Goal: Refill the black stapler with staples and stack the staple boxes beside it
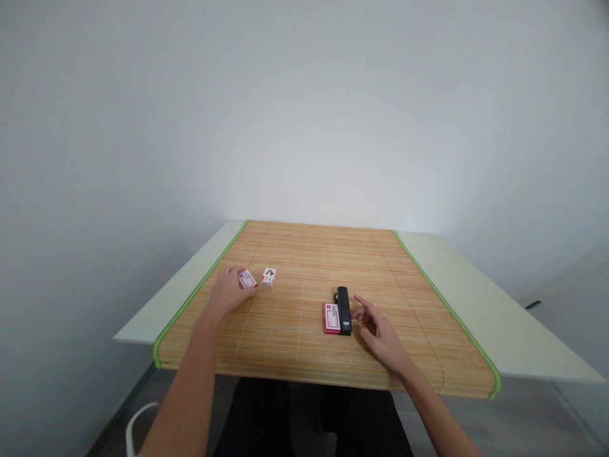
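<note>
Head view: left hand [227, 293] pinches a red-and-white box [247, 279]. Grip edges lightly, avoid crushing. Right hand [379, 335], fingers apart, beside black stapler [344, 311].

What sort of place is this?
Probably a tabletop workspace indoors: a slatted mat over a white table, a black stapler on it, and a pale wall behind.

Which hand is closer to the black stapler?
Right. The right hand is just beside the black stapler, on its right; the left hand is farther away to the left, at a small box.
</note>
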